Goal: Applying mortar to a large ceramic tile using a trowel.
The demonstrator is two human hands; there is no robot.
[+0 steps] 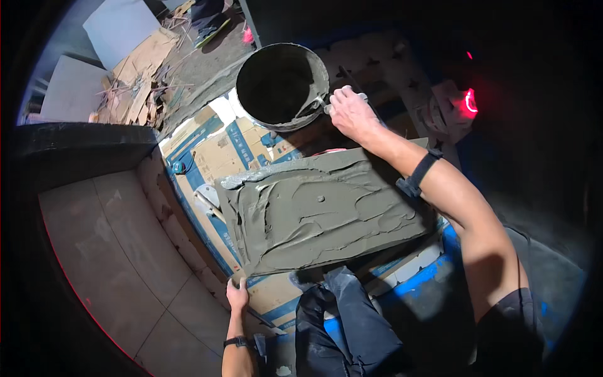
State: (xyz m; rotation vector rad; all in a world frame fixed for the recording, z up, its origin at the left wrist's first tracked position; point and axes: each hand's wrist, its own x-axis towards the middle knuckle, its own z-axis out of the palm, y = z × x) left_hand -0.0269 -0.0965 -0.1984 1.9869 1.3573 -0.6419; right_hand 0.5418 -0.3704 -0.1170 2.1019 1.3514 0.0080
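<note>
Head view, one frame. Large tile [326, 210], centre of frame, back side up, coated w/ wet grey mortar in uneven ridges; lies on flattened cardboard boxes [210, 151] w/ blue print.

R hand [352, 113], upper centre, fingers curled shut around a trowel handle [364, 97]; blade end [314, 105] rests at the rim of the black bucket [282, 85], just above the tile's top edge. Bucket inside smeared w/ mortar. Black band on R forearm [418, 173].

L hand [237, 294], lower centre, grip closed on the tile's lower-left corner, thumb on top. Black watch [237, 342] on L wrist.

Laid floor tiles [125, 251] lower left. Cardboard scraps and debris [138, 81] upper left. Red glowing light [468, 102] upper right. Person's dark trousers [342, 327] at bottom centre.
</note>
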